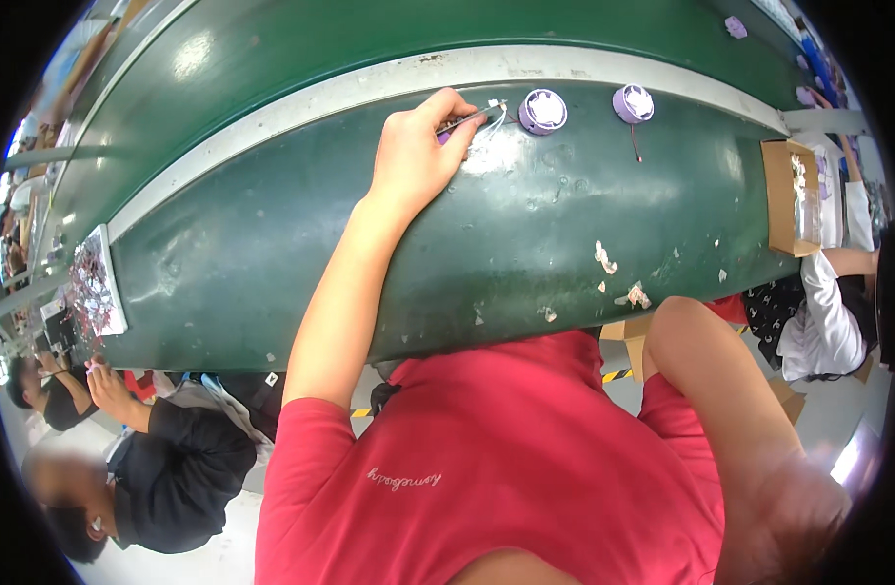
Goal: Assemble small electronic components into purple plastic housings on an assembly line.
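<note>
My left hand [416,146] reaches over the far part of the green table, its fingers closed on slim metal tweezers [478,114]. Around the tweezers' tips lie a small white piece [494,103] and thin pale wires [490,127]. Part of a purple thing [443,137] shows beneath my fingers, mostly hidden. Just right of the tips sits a round purple-and-white part [543,112]. A similar round part [634,103] with a short dark lead lies farther right. My right arm is bent back toward me; my right hand [789,517] is blurred at the lower right, with its fingers unclear.
A pale raised rail [369,86] runs along the table's far side. White scraps [635,295] lie near the front edge. At the left end is a white tray [113,283] of small parts; at the right end, a cardboard box [781,195]. Other people sit on both sides.
</note>
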`<state>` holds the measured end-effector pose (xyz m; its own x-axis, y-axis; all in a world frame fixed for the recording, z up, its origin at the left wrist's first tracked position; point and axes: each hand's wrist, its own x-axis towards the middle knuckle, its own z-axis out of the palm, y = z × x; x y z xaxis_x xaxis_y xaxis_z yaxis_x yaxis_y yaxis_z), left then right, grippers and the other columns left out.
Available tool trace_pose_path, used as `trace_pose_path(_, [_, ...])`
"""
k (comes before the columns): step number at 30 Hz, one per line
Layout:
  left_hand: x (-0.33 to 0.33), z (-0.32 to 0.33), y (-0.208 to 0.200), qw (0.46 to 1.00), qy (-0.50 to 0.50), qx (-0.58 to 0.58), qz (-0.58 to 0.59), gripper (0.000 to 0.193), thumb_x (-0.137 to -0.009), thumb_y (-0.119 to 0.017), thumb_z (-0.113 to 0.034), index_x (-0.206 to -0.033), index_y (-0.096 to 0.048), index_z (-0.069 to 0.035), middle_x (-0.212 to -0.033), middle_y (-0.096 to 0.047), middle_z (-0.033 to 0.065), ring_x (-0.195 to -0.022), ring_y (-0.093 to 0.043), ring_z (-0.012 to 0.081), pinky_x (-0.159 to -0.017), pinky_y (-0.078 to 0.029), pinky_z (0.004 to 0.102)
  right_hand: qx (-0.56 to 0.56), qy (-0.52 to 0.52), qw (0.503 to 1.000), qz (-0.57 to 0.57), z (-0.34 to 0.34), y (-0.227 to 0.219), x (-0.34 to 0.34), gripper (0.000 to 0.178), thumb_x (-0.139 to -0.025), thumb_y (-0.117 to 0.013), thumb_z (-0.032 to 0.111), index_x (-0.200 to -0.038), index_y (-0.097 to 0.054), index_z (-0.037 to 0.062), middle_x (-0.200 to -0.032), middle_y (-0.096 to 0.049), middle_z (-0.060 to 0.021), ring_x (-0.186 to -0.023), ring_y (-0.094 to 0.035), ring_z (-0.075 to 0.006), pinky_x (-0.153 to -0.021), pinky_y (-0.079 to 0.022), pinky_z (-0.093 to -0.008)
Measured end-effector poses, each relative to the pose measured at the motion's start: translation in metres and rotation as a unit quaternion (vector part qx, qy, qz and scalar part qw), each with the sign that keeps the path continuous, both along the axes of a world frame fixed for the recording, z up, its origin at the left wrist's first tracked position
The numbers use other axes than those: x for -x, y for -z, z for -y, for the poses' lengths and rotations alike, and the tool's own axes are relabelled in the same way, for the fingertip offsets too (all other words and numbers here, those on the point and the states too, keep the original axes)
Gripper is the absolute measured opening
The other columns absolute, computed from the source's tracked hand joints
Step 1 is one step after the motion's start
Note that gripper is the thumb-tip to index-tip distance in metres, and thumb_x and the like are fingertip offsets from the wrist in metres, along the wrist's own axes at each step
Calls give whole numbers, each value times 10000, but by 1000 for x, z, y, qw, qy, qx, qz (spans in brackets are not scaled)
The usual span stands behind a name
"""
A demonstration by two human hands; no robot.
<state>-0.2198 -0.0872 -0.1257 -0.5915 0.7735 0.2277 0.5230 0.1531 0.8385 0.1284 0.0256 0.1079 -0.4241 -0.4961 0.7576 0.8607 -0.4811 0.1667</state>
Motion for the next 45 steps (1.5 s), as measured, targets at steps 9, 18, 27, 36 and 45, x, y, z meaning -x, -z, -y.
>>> trace_pose_path(9, [-8, -13, -4, 1000, 19, 0, 16, 106, -917, -698, -61, -976, -671, 23, -902, -771, 106, -651, -694, 123, -616, -542, 261, 62, -160, 983, -60, 0, 43, 67, 395, -1042, -531, 377, -1265, -642, 70, -1196, -679, -75, -1045, -646, -209, -924, -514, -394])
trace_pose_path(18, [-8, -8, -8, 999, -43, 12, 27, 193, -895, -712, -124, -1031, -598, -49, -842, -734, 140, -778, -729, 316, -700, -554, 374, 814, -506, 238, 160, -55, 178, 193, 705, -743, -859, 349, -1325, -576, 70, -1282, -548, -181, -1166, -554, -351, -958, -497, -441])
trace_pose_path(27, [-6, -11, -8, 996, -81, 42, 17, 245, -927, -677, -98, -1151, -690, 2, -795, -746, 130, -606, -699, 133, -610, -535, 263, 856, -481, 138, 129, -54, 194, 204, 459, -768, -810, 258, -1137, -625, 58, -1086, -617, -126, -933, -660, -337, -828, -541, -415])
trace_pose_path(36, [-11, -11, -3, 994, -88, 16, -60, 235, -928, -671, -119, -1130, -709, -4, -766, -739, 120, -598, -700, 132, -607, -532, 265, 869, -473, 95, 109, -50, 170, 196, 406, -747, -797, 243, -1063, -641, 42, -991, -619, -120, -897, -658, -330, -780, -533, -410])
trace_pose_path(45, [0, -10, -19, 981, -80, 54, 168, 245, -970, -625, -155, -1128, -706, 15, -723, -713, 67, -558, -645, 83, -524, -525, 244, 884, -435, 105, 138, -66, 142, 180, 419, -723, -828, 192, -1061, -654, 17, -951, -629, -115, -837, -645, -268, -723, -527, -365])
